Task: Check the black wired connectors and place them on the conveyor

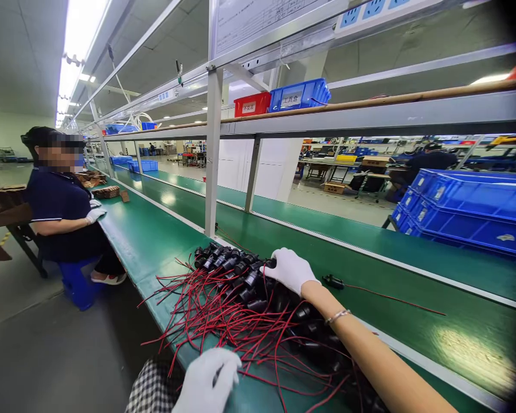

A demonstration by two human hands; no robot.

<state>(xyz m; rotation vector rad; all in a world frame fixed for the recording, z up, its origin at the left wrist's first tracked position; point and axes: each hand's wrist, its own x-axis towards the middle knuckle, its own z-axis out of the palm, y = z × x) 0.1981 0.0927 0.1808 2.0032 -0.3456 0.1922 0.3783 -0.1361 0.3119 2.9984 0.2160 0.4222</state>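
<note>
A heap of small black cylindrical parts with red leads [245,287] lay on the green workbench [155,241], their wires fanned toward the near edge at about seven o'clock, probably so each piece could be drawn out by its body without snagging. The right hand [289,269], in a white glove, reached across the heap toward twelve o'clock and rested on the black parts at its far side; its fingers were curled loosely downward over them, neither spread flat nor clenched, and whether they pinched one part could not be told. The left hand [208,381], also gloved, sat at six o'clock near the bench edge, touching the wire ends; its fingers were folded in, with something dark just showing between them, but what it gripped was unclear. One single part with a long red lead [333,281] lay apart at three o'clock of the right hand. At nine o'clock a seated co-worker [60,201] worked with gloved hands. Blue crates [468,209] stood at two o'clock.
</note>
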